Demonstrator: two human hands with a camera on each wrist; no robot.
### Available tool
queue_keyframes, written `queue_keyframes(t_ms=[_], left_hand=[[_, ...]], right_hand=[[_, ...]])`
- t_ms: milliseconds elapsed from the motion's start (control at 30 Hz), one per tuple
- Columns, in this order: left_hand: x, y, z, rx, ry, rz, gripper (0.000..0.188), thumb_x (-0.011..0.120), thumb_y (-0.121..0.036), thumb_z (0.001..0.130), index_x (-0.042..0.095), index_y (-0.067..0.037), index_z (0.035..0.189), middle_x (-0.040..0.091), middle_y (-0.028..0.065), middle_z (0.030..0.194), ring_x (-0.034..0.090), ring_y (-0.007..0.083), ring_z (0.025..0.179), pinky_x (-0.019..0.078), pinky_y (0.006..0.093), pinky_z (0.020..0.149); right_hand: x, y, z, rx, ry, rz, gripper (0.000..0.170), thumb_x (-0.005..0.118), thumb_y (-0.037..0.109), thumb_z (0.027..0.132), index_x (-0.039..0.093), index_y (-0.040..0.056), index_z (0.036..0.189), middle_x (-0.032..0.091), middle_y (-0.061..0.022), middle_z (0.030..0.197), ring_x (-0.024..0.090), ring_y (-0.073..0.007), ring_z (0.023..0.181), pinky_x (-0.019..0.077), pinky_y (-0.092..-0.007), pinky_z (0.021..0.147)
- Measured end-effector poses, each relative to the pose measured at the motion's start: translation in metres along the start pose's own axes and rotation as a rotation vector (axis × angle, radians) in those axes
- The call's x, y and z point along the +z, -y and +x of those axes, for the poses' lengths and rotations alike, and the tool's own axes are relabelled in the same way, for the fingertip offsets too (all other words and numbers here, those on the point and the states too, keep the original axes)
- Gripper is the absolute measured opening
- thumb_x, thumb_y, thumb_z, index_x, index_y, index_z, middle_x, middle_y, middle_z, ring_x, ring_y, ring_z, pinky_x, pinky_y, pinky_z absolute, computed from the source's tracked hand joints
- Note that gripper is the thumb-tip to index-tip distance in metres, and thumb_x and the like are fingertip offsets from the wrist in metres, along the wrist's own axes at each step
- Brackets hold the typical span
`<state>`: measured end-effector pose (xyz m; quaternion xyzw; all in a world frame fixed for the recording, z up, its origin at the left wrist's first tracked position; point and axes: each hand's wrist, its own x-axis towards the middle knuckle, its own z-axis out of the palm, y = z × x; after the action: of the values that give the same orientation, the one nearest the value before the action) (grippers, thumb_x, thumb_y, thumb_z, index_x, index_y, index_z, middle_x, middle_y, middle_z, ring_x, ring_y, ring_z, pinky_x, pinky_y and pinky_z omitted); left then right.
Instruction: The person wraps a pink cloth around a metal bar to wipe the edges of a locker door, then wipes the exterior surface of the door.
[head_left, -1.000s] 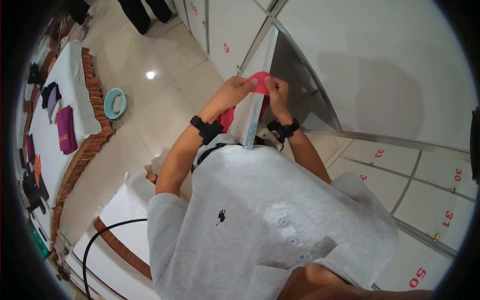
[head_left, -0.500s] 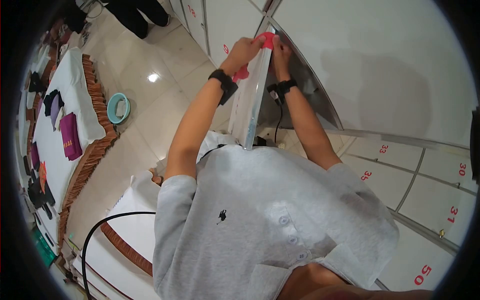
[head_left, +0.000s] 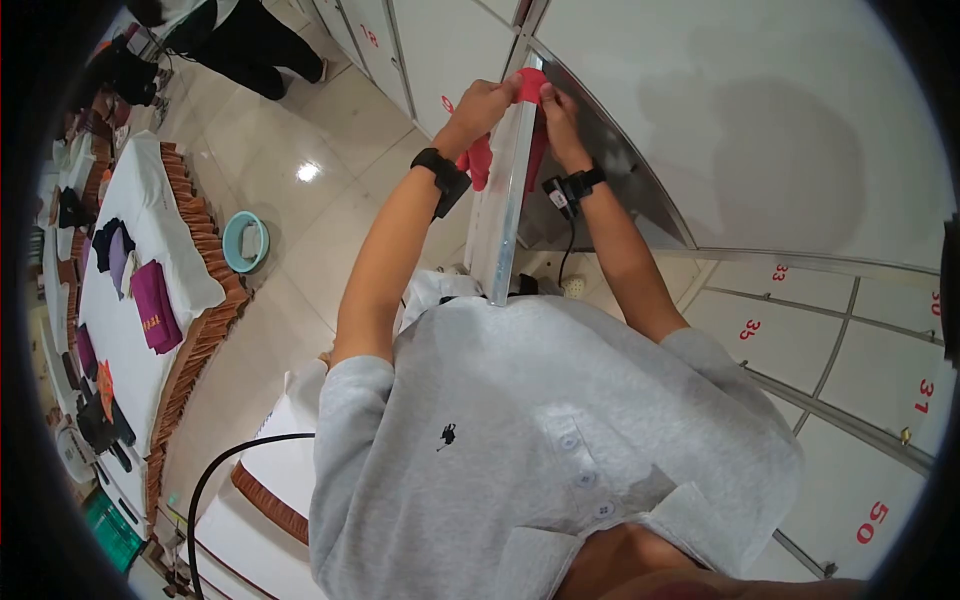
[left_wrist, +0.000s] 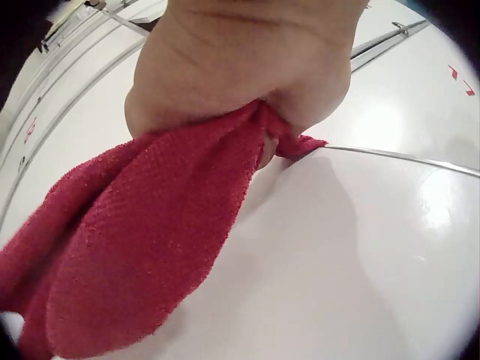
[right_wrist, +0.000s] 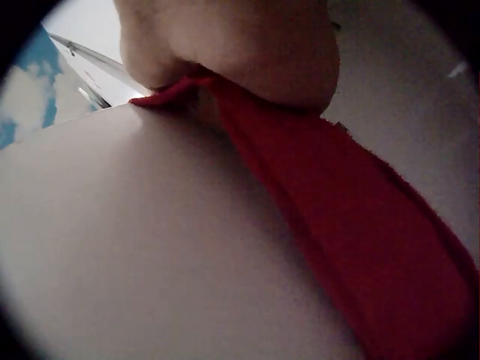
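A red terry cloth [head_left: 530, 86] is draped over the metal-edged top of an open white locker door [head_left: 515, 180], hanging down both faces. On the door's left side my left hand [head_left: 485, 108] grips the cloth near the far end of that edge. Across the edge, inside the opening, my right hand [head_left: 562, 122] pinches it too. In the left wrist view a wide flap of cloth [left_wrist: 142, 247] hangs from the curled hand along the white panel. A darker length of cloth [right_wrist: 337, 202] trails below my hand in the right wrist view. Most fingertips are hidden.
White lockers with red numbers [head_left: 870, 520] stand in front and to the right. On the tiled floor at left sits a light blue basin [head_left: 245, 242]. Beside it is a white-covered bed [head_left: 190, 240] with a folded purple towel [head_left: 155, 308]. A person in black trousers [head_left: 260, 50] stands farther off.
Both hands have slid the cloth along the door's edge, away from my body toward its far end. Over the last half second they stay near there, while the head view has shifted slightly.
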<state>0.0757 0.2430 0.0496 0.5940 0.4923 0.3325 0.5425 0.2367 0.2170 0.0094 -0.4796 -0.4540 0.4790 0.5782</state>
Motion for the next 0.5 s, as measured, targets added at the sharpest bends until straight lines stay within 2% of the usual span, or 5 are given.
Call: queue_keyframes(t_ms=[100, 167, 333, 433, 500], left_hand=[[0.000, -0.004, 0.002, 0.030, 0.052, -0.048, 0.060, 0.047, -0.053, 0.094, 0.058, -0.002, 0.063, 0.043, -0.0016, 0.055, 0.038, 0.0105, 0.053, 0.0306, 0.0306, 0.049], [0.001, -0.005, 0.009, -0.059, 0.064, -0.121, 0.061, 0.050, -0.052, 0.091, 0.055, 0.001, 0.061, 0.050, 0.0056, 0.058, 0.048, 0.0164, 0.054, 0.0400, 0.0345, 0.051], [0.012, -0.003, 0.028, -0.088, 0.006, -0.175, 0.062, 0.052, -0.053, 0.090, 0.052, 0.000, 0.058, 0.048, 0.0046, 0.056, 0.042, 0.0159, 0.051, 0.0373, 0.0342, 0.048], [0.010, -0.003, 0.037, -0.088, -0.008, -0.195, 0.061, 0.054, -0.053, 0.089, 0.052, -0.001, 0.058, 0.047, 0.0043, 0.056, 0.042, 0.0158, 0.051, 0.0371, 0.0342, 0.048], [0.008, -0.004, 0.032, -0.091, 0.013, -0.231, 0.060, 0.055, -0.052, 0.089, 0.052, -0.001, 0.057, 0.047, 0.0033, 0.056, 0.042, 0.0160, 0.051, 0.0353, 0.0343, 0.047]], right_hand=[[-0.006, -0.006, 0.006, 0.005, -0.037, -0.051, 0.053, 0.058, 0.055, 0.089, 0.065, 0.0034, 0.101, 0.061, 0.0006, 0.090, 0.054, -0.0103, 0.084, 0.0438, -0.0267, 0.079], [-0.007, -0.004, 0.013, 0.014, -0.029, -0.061, 0.054, 0.059, 0.055, 0.088, 0.065, 0.0031, 0.102, 0.061, -0.0005, 0.093, 0.054, -0.0112, 0.087, 0.0438, -0.0274, 0.082], [0.004, 0.017, 0.018, -0.030, -0.116, -0.101, 0.063, 0.059, 0.059, 0.086, 0.058, 0.0047, 0.119, 0.059, -0.0074, 0.115, 0.052, -0.0183, 0.108, 0.0402, -0.0328, 0.095], [-0.005, -0.004, 0.030, 0.052, -0.173, -0.211, 0.063, 0.059, 0.058, 0.086, 0.056, 0.0067, 0.123, 0.057, -0.0097, 0.120, 0.050, -0.0209, 0.114, 0.0381, -0.0346, 0.099], [-0.002, -0.001, 0.026, 0.030, -0.137, -0.122, 0.062, 0.059, 0.057, 0.087, 0.056, 0.0067, 0.123, 0.057, -0.0102, 0.120, 0.050, -0.0217, 0.115, 0.0377, -0.0347, 0.100]])
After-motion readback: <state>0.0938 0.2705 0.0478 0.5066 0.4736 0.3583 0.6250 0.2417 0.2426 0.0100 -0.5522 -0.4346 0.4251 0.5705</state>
